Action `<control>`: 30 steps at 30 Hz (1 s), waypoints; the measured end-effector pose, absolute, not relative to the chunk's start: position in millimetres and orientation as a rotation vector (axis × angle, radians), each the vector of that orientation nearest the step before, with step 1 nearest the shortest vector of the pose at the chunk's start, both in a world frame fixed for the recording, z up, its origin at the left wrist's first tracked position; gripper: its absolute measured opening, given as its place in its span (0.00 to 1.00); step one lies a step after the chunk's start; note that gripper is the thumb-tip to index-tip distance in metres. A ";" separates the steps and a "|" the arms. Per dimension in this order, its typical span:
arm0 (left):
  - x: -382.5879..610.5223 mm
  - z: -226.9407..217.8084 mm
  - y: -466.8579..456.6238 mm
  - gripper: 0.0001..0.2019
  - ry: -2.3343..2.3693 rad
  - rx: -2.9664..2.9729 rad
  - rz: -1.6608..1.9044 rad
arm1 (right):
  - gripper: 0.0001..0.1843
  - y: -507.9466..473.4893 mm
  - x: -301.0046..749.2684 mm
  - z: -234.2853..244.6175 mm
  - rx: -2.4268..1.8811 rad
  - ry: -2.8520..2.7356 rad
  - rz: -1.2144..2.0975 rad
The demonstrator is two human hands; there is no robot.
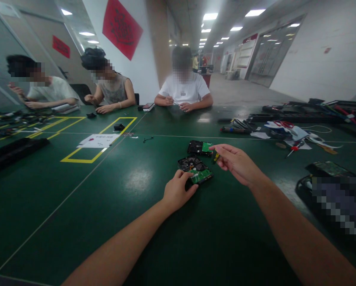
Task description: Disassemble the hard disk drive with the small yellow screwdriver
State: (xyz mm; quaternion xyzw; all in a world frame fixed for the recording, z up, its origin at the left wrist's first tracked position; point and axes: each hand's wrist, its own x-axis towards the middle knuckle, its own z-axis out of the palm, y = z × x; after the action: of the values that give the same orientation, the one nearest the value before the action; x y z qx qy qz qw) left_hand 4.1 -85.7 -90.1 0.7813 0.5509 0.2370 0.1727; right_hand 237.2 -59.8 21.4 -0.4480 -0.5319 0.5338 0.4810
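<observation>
A hard drive [195, 168] with a green circuit board lies on the green table [130, 206] in front of me. My left hand [178, 191] rests on its near edge, fingers curled against it. My right hand [235, 162] hovers just right of the drive, fingers pinched on a small yellow and black tool [215, 156] pointing down over it. A second hard drive [199, 147] lies just behind the first.
Three people sit at the far side, their hands busy on small parts. A paper sheet [98, 140] lies in a yellow-taped rectangle at left. Cables, tools and scissors clutter the right side [285, 129]. Black trays sit at far left [11, 153] and near right [329, 174].
</observation>
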 end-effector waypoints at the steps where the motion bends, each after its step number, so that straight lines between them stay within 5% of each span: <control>1: 4.1 -90.2 -85.8 0.23 1.561 2.219 0.674 | 0.17 -59.3 237.9 21.4 -1.107 -1.300 1.272; 30: 3.5 -92.2 -84.9 0.22 1.551 2.228 0.686 | 0.14 -51.6 245.3 20.1 -1.095 -1.151 1.425</control>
State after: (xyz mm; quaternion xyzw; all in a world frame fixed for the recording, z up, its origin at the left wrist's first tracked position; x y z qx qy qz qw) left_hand 3.5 -84.9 -92.2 0.7841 0.5458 0.2415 0.1701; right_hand 245.3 -51.6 20.1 -0.4495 -0.4724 0.5847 0.4827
